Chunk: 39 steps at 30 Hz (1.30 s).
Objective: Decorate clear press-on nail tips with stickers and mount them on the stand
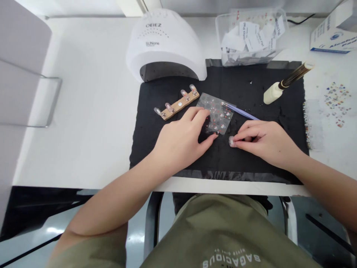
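A clear sheet of small nail stickers (pixel 216 111) lies on the black mat (pixel 173 149). My left hand (pixel 182 139) rests on the mat, fingers spread, fingertips touching the sheet's near-left edge. My right hand (pixel 263 141) is closed in a pinch on a small false nail tip (pixel 231 141) just right of the sheet. A thin purple tool (pixel 242 112) lies behind the right hand, its tip at the sheet. A tan strip holding several false nails (pixel 177 104) sits left of the sheet.
A white dome nail lamp (pixel 164 44) stands at the mat's far edge. A clear box of white pad packets (pixel 251 37) is behind it to the right, with a brush in a cream holder (pixel 284 83), a white carton (pixel 334 33), and another sticker sheet (pixel 336 102) at far right.
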Motion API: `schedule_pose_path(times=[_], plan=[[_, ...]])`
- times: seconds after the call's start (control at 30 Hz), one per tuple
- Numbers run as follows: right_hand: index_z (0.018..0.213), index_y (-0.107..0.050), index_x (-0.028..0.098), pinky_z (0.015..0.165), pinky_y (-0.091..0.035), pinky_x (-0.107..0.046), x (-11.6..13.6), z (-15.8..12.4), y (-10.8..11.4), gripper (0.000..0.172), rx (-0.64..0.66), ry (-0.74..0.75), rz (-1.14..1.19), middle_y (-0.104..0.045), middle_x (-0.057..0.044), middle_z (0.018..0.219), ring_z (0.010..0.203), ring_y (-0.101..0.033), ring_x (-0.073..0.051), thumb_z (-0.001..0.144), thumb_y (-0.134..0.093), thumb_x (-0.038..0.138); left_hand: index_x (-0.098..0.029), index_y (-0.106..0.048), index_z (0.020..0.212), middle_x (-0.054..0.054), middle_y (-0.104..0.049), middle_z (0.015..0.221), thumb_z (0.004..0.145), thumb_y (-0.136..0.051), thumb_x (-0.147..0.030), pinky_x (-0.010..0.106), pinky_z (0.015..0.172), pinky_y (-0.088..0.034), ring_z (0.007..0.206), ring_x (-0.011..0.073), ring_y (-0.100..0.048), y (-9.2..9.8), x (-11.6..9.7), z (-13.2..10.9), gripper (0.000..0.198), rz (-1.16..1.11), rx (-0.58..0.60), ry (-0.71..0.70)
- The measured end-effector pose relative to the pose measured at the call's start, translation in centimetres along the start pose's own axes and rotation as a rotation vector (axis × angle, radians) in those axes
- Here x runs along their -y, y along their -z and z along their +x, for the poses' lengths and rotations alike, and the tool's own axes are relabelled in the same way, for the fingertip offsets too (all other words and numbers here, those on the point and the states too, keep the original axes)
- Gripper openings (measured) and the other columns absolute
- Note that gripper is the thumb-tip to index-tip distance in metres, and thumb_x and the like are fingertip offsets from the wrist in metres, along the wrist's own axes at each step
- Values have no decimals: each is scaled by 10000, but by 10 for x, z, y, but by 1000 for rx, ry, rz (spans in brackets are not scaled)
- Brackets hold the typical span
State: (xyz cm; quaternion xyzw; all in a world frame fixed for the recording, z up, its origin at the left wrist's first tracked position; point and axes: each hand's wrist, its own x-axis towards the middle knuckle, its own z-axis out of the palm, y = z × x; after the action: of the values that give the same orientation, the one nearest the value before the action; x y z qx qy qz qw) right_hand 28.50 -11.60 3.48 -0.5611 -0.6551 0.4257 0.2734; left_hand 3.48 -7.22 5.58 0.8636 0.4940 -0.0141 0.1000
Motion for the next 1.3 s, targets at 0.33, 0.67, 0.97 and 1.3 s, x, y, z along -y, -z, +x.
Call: schedule_pose_path(times=[0.33,0.67,0.97,1.3], plan=[[812,-906,298,413,-441,-303,-1,-1,1,90,59,-145,156,-801,21,860,390,-549,-70,898,-899,321,-197,-653,1566,98,-694,1685,1089,-786,-400,423,846,-726,1364,360,-814,1,0,1,535,6,9,-1],[856,-892,293,458,-451,-314,-2,-4,18,99,-7,-13,10,-787,2,857,497,-597,-113,933,-877,354,-183,-635,1624,137,-642,1754,1121,-723,-479,453,839,-740,1406,403,-799,0,-3,-1,590,89,-2,10],[1280,-886,214,866,-647,-511,-28,1,22,295,-350,305,-658,-801,-147,1177,1002,-780,-341,1070,-730,351,-149,-613,1689,135,-582,1807,1181,-623,-423,466,826,-747,1442,417,-780,-1,-4,0,576,157,36,3],[1031,-863,303,895,-607,-543,-22,4,28,239,-346,205,-583,-767,-113,1041,1006,-749,-344,1127,-683,428,-182,-609,1694,128,-554,1831,1184,-524,-295,457,876,-750,1394,377,-811,-3,1,3,529,74,18,-13]])
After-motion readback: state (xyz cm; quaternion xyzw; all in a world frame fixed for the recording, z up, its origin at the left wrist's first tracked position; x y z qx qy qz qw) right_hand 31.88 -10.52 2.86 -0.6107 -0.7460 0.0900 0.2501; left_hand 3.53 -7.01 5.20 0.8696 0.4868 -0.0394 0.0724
